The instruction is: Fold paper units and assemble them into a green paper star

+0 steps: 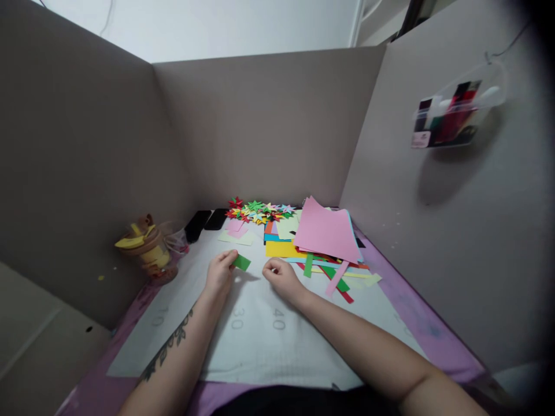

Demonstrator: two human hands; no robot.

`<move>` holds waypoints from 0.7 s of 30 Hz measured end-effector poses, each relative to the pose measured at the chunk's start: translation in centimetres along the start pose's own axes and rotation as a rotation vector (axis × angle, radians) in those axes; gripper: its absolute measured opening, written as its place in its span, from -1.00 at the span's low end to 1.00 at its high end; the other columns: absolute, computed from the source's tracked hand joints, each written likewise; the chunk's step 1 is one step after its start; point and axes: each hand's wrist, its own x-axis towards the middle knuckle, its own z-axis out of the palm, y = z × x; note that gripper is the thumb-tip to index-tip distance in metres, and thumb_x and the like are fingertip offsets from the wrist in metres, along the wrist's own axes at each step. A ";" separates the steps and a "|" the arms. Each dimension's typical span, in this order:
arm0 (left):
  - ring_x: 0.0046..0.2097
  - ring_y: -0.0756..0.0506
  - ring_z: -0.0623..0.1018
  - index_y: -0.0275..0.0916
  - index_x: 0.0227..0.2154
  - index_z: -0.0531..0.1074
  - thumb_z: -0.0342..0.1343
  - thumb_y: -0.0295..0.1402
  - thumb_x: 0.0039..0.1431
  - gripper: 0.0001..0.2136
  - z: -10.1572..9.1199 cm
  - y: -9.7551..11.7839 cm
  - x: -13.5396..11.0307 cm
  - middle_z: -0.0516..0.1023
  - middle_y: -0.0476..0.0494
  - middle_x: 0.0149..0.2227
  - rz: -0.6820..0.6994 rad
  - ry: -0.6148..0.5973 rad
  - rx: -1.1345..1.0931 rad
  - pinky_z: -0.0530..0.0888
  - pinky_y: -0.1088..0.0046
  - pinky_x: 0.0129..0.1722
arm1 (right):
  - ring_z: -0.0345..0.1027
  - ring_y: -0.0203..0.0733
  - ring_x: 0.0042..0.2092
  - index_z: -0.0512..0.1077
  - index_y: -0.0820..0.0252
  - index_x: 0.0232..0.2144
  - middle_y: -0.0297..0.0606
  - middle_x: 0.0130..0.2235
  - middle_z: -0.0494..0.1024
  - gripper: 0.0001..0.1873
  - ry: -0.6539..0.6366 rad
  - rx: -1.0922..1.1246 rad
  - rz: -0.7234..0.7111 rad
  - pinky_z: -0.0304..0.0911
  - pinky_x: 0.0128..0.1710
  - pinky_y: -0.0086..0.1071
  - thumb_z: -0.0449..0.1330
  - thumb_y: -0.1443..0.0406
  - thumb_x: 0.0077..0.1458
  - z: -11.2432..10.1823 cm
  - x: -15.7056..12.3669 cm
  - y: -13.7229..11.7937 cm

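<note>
My left hand (220, 270) pinches a small green piece of paper (241, 262) just above the white cutting mat (260, 341). My right hand (280, 277) rests on the mat a little to the right, fingers curled in; whether anything is inside them is hidden. A stack of coloured paper sheets (323, 234), pink on top, lies right of my right hand, with loose green, pink and red strips (333, 277) sticking out toward it. A pile of folded paper stars (259, 211) sits at the back.
A jar with a yellow and brown lid (147, 248) stands at the left. Two black phones (206, 222) lie at the back left. Cardboard walls enclose three sides, and a clear hanging pouch (455, 112) of pens is on the right wall.
</note>
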 end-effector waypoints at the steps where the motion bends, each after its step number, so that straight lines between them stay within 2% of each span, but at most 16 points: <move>1: -0.55 0.07 0.33 -0.31 -0.59 0.43 0.25 -0.21 -0.24 -0.75 0.2 -0.1 -0.3 0.39 0.02 -0.61 -0.009 -0.027 0.017 0.23 0.58 -0.55 | 0.23 -0.28 -0.41 0.34 0.17 -0.60 -0.37 -0.50 0.37 -0.89 0.024 0.010 0.013 0.10 -0.43 -0.44 0.08 0.38 -0.09 -0.1 0.0 0.1; 4: -0.55 0.06 0.34 -0.31 -0.60 0.44 0.26 -0.22 -0.22 -0.77 1.2 -0.7 -1.7 0.41 0.01 -0.62 -0.038 -0.192 0.066 0.25 0.56 -0.52 | 0.25 -0.27 -0.36 0.37 0.16 -0.51 -0.35 -0.44 0.39 -0.94 0.064 0.002 -0.011 0.12 -0.41 -0.44 0.10 0.35 -0.07 -0.2 -0.1 0.1; 7: -0.50 0.03 0.40 -0.30 -0.59 0.46 0.26 -0.24 -0.21 -0.79 2.0 -1.2 -2.8 0.47 -0.03 -0.57 -0.051 -0.292 0.069 0.30 0.53 -0.45 | 0.23 -0.28 -0.39 0.35 0.17 -0.57 -0.36 -0.48 0.37 -0.89 0.035 -0.070 -0.055 0.10 -0.40 -0.43 0.08 0.37 -0.05 -0.2 -0.1 -0.3; 11: -0.47 0.01 0.42 -0.31 -0.52 0.50 0.23 -0.23 -0.17 -0.78 1.9 -1.1 -2.7 0.51 -0.07 -0.53 -0.057 -0.287 0.156 0.31 0.53 -0.44 | 0.20 -0.29 -0.41 0.34 0.17 -0.60 -0.37 -0.51 0.36 -0.87 0.009 -0.137 -0.111 0.09 -0.40 -0.43 0.07 0.41 -0.07 -0.3 -0.1 -0.1; 16: -0.44 -0.02 0.43 -0.32 -0.56 0.50 0.20 -0.25 -0.18 -0.80 1.9 -0.7 -2.5 0.51 -0.07 -0.53 0.057 -0.280 0.324 0.31 0.51 -0.39 | 0.21 -0.30 -0.40 0.32 0.20 -0.60 -0.37 -0.50 0.35 -0.89 0.022 -0.212 -0.129 0.09 -0.38 -0.45 0.08 0.42 -0.09 -0.3 -0.3 0.6; 21: -0.46 0.01 0.40 -0.32 -0.59 0.49 0.21 -0.28 -0.20 -0.83 2.1 -0.7 -2.7 0.48 -0.05 -0.56 0.005 -0.293 0.215 0.29 0.52 -0.41 | 0.21 -0.32 -0.42 0.33 0.20 -0.60 -0.38 -0.51 0.35 -0.87 0.000 -0.181 -0.124 0.08 -0.40 -0.46 0.07 0.41 -0.07 -0.5 -0.3 0.4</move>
